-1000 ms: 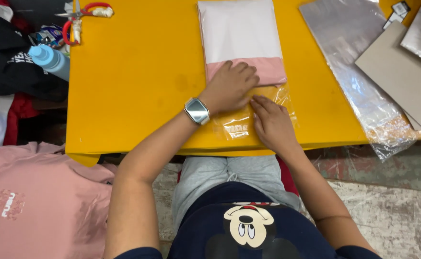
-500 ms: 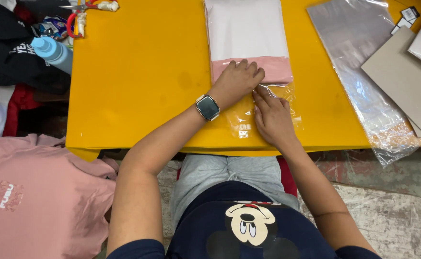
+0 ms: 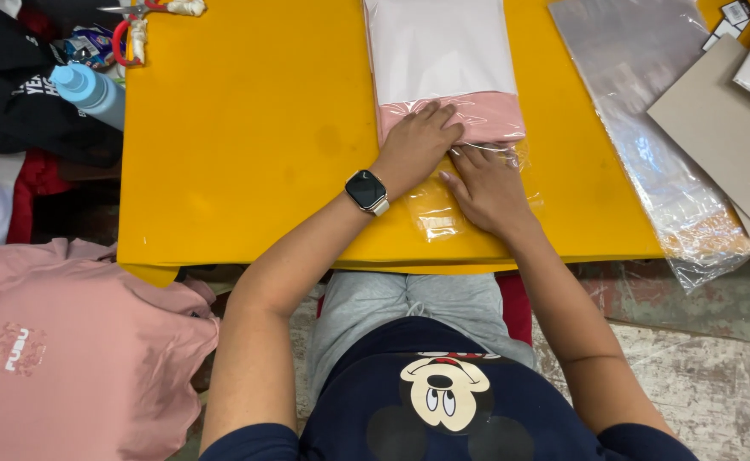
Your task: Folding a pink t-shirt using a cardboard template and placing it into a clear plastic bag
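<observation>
Near the frame's centre, both hands lie flat, holding nothing: left hand (image 3: 416, 145) on the bagged pink garment (image 3: 452, 115) (clear plastic), right hand (image 3: 488, 189) pressing the bag's flap (image 3: 433, 212).

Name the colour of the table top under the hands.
Bright orange-yellow table top, plain, seen in the head view.

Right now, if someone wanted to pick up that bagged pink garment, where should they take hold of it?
Probably at the near open end of the clear bag, coming from the person's side. There the plastic lies flat and empty past the folded pink garment, under the left hand and right hand, so it pinches easily.
</observation>
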